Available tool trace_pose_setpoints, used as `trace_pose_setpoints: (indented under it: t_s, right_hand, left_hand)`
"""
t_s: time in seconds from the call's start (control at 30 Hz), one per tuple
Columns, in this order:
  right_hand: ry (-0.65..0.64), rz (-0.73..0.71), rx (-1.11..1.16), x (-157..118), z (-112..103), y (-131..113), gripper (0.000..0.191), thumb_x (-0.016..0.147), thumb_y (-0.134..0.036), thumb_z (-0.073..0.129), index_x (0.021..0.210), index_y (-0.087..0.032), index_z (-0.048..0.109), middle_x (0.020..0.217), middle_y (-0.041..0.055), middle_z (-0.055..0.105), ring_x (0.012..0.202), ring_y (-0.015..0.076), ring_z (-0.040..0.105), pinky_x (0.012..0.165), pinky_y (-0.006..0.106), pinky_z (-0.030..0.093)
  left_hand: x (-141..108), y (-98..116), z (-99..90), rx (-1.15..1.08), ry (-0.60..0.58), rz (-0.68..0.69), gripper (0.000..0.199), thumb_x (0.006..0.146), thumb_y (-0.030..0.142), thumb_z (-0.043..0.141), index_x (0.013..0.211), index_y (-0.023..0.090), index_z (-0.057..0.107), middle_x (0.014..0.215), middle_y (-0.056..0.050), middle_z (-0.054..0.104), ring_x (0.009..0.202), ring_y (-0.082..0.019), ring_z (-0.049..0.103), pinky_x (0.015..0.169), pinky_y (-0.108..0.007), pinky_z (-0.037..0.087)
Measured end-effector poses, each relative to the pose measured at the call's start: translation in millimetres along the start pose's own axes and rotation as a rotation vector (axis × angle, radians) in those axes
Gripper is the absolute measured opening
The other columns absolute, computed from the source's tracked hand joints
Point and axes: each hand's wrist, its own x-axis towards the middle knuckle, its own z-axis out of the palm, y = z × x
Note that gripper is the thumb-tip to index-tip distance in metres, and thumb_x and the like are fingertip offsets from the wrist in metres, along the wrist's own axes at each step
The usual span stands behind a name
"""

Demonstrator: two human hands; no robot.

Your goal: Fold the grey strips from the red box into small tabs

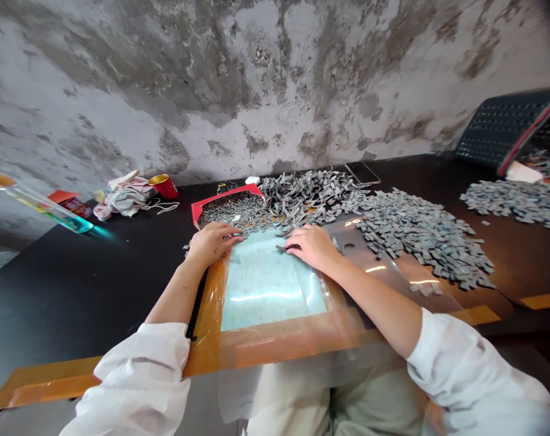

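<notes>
Resting apart on an orange-taped pale blue board [270, 284], the hands differ: the left hand [214, 242] lies beside a red-edged tray [225, 197] of grey strips [238, 213], and the right hand [311, 245] touches a loose grey strip [280, 248] at the board's far edge.

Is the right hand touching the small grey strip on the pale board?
Touching. The head view shows the right hand with its fingers resting on the small grey strip.

A red cup [163, 186] with a gold rim is sitting beside crumpled cloth [125, 200] on the black tabletop [88, 278], while a smartphone [363, 173] is lying near a perforated black panel [500, 127] below the stained concrete wall [275, 79].
</notes>
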Motion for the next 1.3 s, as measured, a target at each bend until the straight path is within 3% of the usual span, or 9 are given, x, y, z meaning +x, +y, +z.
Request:
trace_pose_setpoints:
  t_s: [0.37,0.6,0.67,0.77,0.83,0.93,1.07,1.17,1.3]
  right_hand:
    - [0.168,0.023,-0.008,-1.4,-6.7,-16.8,0.024,0.093,-0.029,0.048,0.092,-0.021,0.070,0.095,0.0049,0.069,0.091,0.0209,0.051,0.083,0.033,0.036]
    - [0.255,0.267,0.647,0.2,-8.6,-13.4,0.023,0.090,-0.036,0.049,0.095,-0.021,0.066,0.081,0.0008,0.068,0.073,0.0147,0.059,0.069,0.026,0.043]
    - [0.240,0.325,0.860,2.1,-5.8,-9.5,0.027,0.086,-0.042,0.053,0.093,-0.020,0.067,0.077,0.0007,0.068,0.070,0.0140,0.060,0.069,0.026,0.046]
    - [0.207,0.380,1.109,4.1,-4.5,-8.1,0.028,0.082,-0.041,0.060,0.096,-0.020,0.069,0.078,0.0013,0.069,0.073,0.0134,0.062,0.071,0.026,0.048]
    - [0.171,0.367,1.245,4.0,-6.9,-11.0,0.027,0.081,-0.037,0.062,0.101,-0.021,0.068,0.084,0.0014,0.070,0.079,0.0128,0.064,0.074,0.025,0.049]
    - [0.111,0.336,1.387,2.5,-12.3,-17.8,0.027,0.079,-0.033,0.065,0.104,-0.023,0.065,0.085,0.0003,0.070,0.084,0.0127,0.065,0.077,0.026,0.050]
    - [0.064,0.330,1.465,1.9,-13.4,-23.0,0.020,0.071,-0.030,0.073,0.088,-0.021,0.068,0.081,-0.0007,0.070,0.079,0.0121,0.065,0.077,0.027,0.053]
    - [0.025,0.371,1.566,2.3,-11.1,-22.3,0.019,0.067,-0.029,0.077,0.084,-0.021,0.070,0.082,-0.0013,0.069,0.077,0.0108,0.064,0.077,0.026,0.053]
    - [-0.128,0.487,1.707,0.7,-15.3,-22.0,0.026,0.066,-0.028,0.078,0.089,-0.021,0.069,0.084,-0.0001,0.070,0.078,0.0110,0.064,0.076,0.026,0.053]
  left_hand:
    - [1.6,6.5,5.2,-0.074,0.010,-0.094,0.025,0.082,0.047,0.058,0.090,0.026,0.070,0.092,-0.003,0.067,0.086,-0.021,0.057,0.070,-0.029,0.040]
    - [-0.1,19.1,-3.6,-0.167,0.052,-0.114,0.020,0.084,0.039,0.053,0.086,0.021,0.059,0.083,-0.005,0.065,0.083,-0.021,0.058,0.074,-0.031,0.042]
    - [-0.3,33.4,-6.3,-0.346,0.112,-0.174,0.019,0.086,0.039,0.052,0.093,0.021,0.055,0.082,-0.003,0.067,0.075,-0.018,0.059,0.070,-0.030,0.044]
    - [-0.8,62.4,-5.8,-0.863,0.151,-0.209,0.029,0.082,0.037,0.061,0.103,0.020,0.051,0.073,0.000,0.067,0.049,-0.011,0.051,0.052,-0.025,0.043]
    - [-2.3,81.0,-3.0,-1.088,0.111,-0.171,0.027,0.077,0.035,0.069,0.092,0.016,0.056,0.071,-0.003,0.067,0.047,-0.010,0.051,0.049,-0.024,0.043]
    - [-6.2,99.3,1.7,-1.239,0.047,-0.136,0.023,0.077,0.034,0.070,0.082,0.013,0.061,0.072,-0.004,0.065,0.052,-0.010,0.055,0.051,-0.024,0.047]
    - [-10.5,106.5,4.2,-1.431,-0.036,-0.131,0.027,0.082,0.032,0.066,0.104,0.018,0.058,0.079,0.000,0.060,0.061,-0.008,0.057,0.057,-0.022,0.050]
    - [-11.8,107.0,4.0,-1.582,-0.114,-0.106,0.037,0.083,0.030,0.067,0.112,0.024,0.046,0.073,0.004,0.058,0.051,-0.006,0.051,0.049,-0.018,0.046]
    - [-13.8,108.7,2.7,-1.597,-0.209,0.001,0.034,0.083,0.033,0.067,0.100,0.024,0.038,0.068,0.005,0.061,0.042,-0.006,0.049,0.042,-0.017,0.041]
